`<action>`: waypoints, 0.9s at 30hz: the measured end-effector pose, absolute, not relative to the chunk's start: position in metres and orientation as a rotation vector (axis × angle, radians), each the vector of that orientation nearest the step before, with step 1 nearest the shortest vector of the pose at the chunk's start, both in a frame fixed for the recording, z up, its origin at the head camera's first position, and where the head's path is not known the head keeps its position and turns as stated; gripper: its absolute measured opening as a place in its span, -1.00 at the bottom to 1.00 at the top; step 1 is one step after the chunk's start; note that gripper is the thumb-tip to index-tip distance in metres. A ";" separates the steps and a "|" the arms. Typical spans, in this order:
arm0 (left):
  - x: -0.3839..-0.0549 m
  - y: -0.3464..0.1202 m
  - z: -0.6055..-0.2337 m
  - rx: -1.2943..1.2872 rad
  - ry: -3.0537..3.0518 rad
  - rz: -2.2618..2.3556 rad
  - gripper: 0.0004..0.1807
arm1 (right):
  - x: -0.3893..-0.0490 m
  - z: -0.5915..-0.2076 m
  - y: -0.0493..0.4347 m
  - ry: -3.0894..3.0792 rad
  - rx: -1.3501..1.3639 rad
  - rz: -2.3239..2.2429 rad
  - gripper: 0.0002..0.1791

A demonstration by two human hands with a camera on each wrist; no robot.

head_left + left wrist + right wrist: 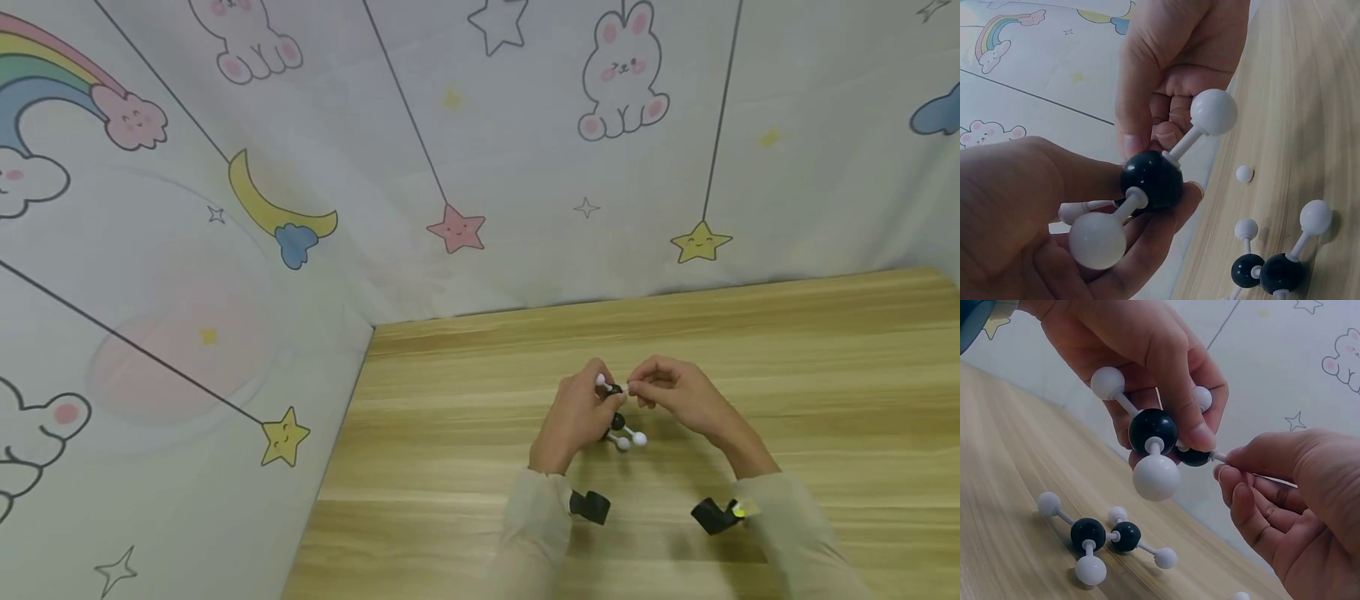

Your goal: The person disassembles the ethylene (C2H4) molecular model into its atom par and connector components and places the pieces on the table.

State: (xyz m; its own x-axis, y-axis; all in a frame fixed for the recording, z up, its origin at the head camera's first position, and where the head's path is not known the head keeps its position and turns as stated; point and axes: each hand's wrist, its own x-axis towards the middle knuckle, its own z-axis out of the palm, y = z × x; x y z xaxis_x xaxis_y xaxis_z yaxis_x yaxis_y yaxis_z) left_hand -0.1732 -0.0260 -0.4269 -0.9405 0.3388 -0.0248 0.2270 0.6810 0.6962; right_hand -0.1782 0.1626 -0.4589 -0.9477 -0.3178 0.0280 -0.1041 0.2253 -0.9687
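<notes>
My left hand [576,410] holds a molecular model [1152,431] made of two black balls with white balls on short white sticks. In the right wrist view its thumb presses over the farther black ball [1194,456]. From the other side, my right hand [681,398] pinches a white stick [1221,456] with thumb and fingertips, at that same black ball. A second model [1088,535] of the same kind lies on the table below the hands, also in the left wrist view. Near it lies a loose white ball [1244,174].
The wood-patterned table [420,400] meets a cloth backdrop [525,167] printed with rabbits, stars and a moon, behind and at the left. Black wrist mounts [590,506] stick out inward from both sleeves.
</notes>
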 end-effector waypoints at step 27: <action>-0.171 -0.027 -0.421 0.484 2.761 1.085 -0.86 | -0.177 -0.461 0.162 2.327 -0.348 -1.855 -0.64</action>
